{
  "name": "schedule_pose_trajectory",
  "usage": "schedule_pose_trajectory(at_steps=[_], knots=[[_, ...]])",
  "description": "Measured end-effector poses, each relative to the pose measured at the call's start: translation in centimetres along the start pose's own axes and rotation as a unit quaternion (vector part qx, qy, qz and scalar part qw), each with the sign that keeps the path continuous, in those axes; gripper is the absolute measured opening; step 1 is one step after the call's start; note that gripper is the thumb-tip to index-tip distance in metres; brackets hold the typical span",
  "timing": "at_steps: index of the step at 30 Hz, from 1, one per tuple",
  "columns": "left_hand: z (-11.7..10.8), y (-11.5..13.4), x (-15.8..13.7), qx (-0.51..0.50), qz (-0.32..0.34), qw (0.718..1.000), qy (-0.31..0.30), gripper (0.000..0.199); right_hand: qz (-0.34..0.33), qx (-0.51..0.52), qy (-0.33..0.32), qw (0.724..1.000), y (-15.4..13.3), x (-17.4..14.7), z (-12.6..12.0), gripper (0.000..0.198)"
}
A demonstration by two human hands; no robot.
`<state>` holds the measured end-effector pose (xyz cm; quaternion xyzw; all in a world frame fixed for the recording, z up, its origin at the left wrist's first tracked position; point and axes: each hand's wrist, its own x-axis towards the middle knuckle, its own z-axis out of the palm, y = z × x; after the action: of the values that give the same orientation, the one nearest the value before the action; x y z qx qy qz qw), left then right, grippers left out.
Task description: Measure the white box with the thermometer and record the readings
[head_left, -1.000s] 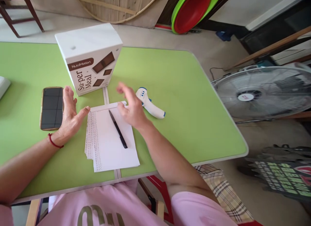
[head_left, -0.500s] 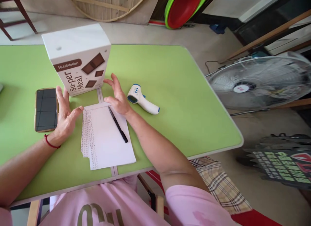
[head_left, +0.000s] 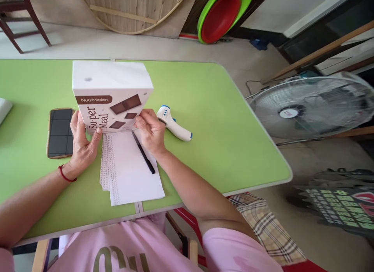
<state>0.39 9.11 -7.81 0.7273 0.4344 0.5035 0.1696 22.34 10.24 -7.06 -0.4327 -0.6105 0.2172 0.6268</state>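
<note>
Between my two hands is a white box (head_left: 112,96) with a brown label and pictures of chocolate bars. My left hand (head_left: 83,141) grips its lower left side, thumb on the front face. On the lower right edge my right hand (head_left: 152,131) is closed, thumb in front and fingers behind. Below the box lies a stack of paper sheets (head_left: 131,174), its upper edge partly hidden. A black pen (head_left: 143,153) rests slantwise on the top sheet. Left of my left hand is a phone (head_left: 60,132) with a dark screen. A white infrared thermometer (head_left: 177,126) lies beyond my right hand.
The green table (head_left: 228,135) has a rounded corner at the right. Past it stands a large fan (head_left: 309,106). A pale object (head_left: 4,110) sits at the table's left edge. A plaid cloth (head_left: 265,225) hangs below the front edge.
My hands, apart from the box before, have closed on its two sides. The box has shifted right and nearer to me and turned more squarely, now covering the top of the paper stack.
</note>
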Motion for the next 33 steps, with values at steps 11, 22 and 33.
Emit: schedule_pose_trajectory(at_steps=[11, 22, 33], knots=[[0.2, 0.1, -0.6, -0.069, -0.034, 0.997, -0.032, 0.073, 0.027, -0.018, -0.025, 0.999, -1.3, 0.6, -1.3, 0.032], [0.5, 0.2, 0.3, -0.094, -0.029, 0.995, -0.026, 0.063, 0.238, -0.525, -0.328, 0.749, 0.8, 5.0, -12.2, 0.026], [0.3, 0.4, 0.3, -0.113, -0.005, 0.992, -0.058, 0.058, 0.207, 0.101, -0.123, 0.965, -6.4, 0.1, -3.3, 0.025]])
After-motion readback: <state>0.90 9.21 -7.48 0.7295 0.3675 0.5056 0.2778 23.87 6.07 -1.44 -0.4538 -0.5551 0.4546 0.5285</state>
